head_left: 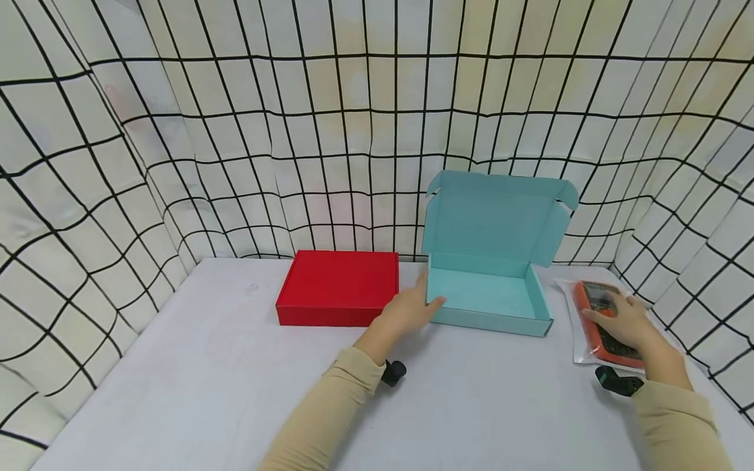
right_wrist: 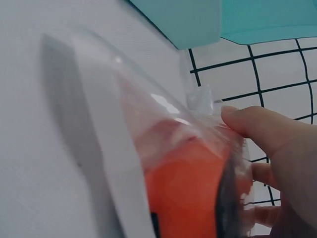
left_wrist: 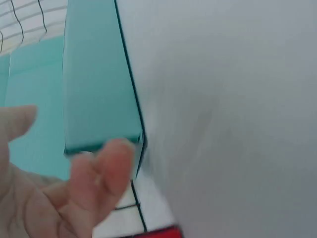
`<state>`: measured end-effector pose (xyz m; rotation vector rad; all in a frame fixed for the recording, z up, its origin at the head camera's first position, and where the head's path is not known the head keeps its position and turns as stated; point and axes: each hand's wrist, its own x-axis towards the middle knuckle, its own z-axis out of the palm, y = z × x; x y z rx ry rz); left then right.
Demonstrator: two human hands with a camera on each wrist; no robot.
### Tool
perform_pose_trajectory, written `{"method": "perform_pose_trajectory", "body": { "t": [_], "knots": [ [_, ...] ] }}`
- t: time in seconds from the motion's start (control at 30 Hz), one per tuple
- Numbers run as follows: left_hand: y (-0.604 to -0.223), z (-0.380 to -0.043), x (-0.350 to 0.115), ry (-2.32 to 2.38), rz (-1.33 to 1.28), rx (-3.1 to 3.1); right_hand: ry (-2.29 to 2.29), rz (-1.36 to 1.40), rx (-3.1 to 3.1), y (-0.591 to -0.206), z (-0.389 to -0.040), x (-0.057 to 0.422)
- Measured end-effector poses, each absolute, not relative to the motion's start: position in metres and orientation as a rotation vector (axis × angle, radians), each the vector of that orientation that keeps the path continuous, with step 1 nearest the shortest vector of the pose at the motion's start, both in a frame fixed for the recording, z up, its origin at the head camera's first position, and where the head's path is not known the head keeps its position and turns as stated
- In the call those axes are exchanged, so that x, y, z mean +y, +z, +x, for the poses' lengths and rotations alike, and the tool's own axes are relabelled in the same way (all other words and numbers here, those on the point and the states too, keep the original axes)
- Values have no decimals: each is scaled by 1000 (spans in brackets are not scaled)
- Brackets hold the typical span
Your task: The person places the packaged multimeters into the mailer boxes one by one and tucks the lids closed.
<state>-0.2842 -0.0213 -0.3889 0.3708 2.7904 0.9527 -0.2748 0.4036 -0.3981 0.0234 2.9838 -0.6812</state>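
Observation:
A teal cardboard box (head_left: 489,320) stands with its lid raised and its inside bare. My left hand (head_left: 409,307) is at its front left corner, fingers by the outer side wall and thumb over the rim. In the left wrist view, the fingertips (left_wrist: 116,151) meet the box corner, while the thumb (left_wrist: 20,121) stands apart from them. At the right, my right hand (head_left: 630,320) grips an orange multimeter (head_left: 589,301) inside a clear plastic bag (head_left: 580,350). The right wrist view shows the thumb (right_wrist: 237,119) on the bag, with fingers farther along it.
Left of the teal box lies a closed red box (head_left: 338,288). Both boxes are on a white table (head_left: 206,392). White sheeting with a black grid (head_left: 353,131) surrounds the back and sides.

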Motion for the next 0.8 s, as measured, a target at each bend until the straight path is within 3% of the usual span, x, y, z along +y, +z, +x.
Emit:
{"method": "perform_pose_trajectory", "body": {
  "t": [0.37, 0.8],
  "knots": [
    [-400, -283, -19, 1144, 342, 2595, -693, 225, 2928, -406, -273, 393],
    [-405, -282, -16, 1073, 336, 2572, -634, 34, 3014, -409, -279, 401]
  ]
}}
